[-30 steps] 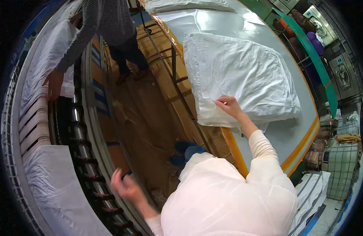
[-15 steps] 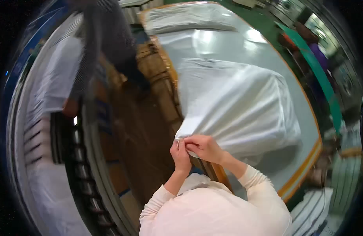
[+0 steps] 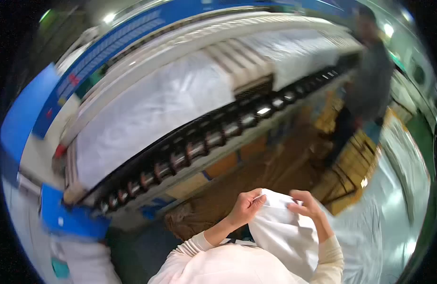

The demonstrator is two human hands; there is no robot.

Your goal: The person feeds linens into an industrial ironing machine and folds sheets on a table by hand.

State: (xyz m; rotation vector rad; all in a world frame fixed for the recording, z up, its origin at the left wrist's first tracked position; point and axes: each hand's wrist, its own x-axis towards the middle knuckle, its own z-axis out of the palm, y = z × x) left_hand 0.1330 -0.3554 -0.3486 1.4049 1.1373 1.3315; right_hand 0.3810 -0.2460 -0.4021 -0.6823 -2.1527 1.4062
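A white cloth (image 3: pixel 282 225) hangs from my two hands in front of my body, its upper edge stretched between them. My left hand (image 3: pixel 247 208) pinches one corner of this edge between thumb and fingers. At the other end of the edge, my right hand (image 3: pixel 307 207) has its thumb and fingers closed on the fabric. Lower down, the cloth falls in folds beside my right forearm and runs out of view behind it.
Ahead stands a long machine with a dark roller bar (image 3: pixel 199 146) and white sheets (image 3: pixel 157 113) on its bed. Another person (image 3: pixel 372 75) is at its right end. A brown cover (image 3: pixel 256 184) lies below; a plastic-covered table (image 3: pixel 398 189) is at right.
My view has swung left from the table to the machine. The cloth has come off the table with my hands, which have moved apart along its edge.
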